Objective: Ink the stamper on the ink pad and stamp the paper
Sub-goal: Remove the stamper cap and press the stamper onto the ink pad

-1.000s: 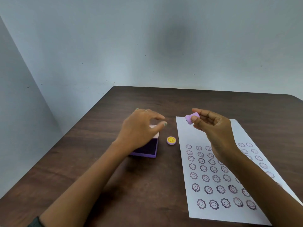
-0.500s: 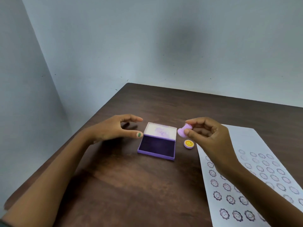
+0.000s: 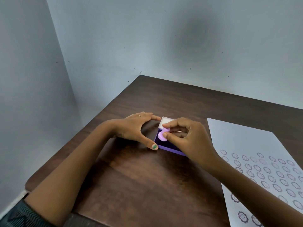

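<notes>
- The stamper (image 3: 162, 136) sits mid-frame, tilted, wide face down-left onto the ink pad (image 3: 165, 145).
- Right hand (image 3: 185, 136) grip pinches its stem.
- Left hand (image 3: 136, 128), grip spread, braces the pad's left edge.
- The paper (image 3: 246, 145) lies right on the surface (image 3: 139, 177).

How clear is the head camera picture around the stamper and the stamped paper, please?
Head view: soft even light, no glare; the stamper over the ink pad is slightly soft; prints on the paper blur toward the right edge; wide-angle bending tilts the walls.

No readable words or numbers; only smiley-flower stamp marks on the paper (image 3: 255, 145).
</notes>
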### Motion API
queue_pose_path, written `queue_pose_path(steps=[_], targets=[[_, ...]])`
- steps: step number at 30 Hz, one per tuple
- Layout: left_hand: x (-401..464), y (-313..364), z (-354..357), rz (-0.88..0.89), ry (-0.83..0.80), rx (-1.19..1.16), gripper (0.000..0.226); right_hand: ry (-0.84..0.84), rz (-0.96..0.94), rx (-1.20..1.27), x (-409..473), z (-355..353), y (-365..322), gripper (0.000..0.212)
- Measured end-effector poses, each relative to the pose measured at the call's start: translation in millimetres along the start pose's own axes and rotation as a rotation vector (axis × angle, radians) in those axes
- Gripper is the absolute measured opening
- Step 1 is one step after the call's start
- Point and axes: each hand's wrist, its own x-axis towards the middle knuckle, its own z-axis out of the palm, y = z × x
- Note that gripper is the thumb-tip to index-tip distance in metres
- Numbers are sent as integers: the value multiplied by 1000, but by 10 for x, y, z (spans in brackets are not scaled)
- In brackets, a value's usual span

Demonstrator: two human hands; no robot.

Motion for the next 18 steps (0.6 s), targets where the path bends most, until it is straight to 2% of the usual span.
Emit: queue_pose_path(steps=[12, 18], targets=[[21, -34, 22, 5, -4, 42, 97, -40, -77, -18, -24, 59, 0, 19], [14, -35, 14, 1, -11, 41, 97, -39, -152, -104, -33, 77, 9, 20]])
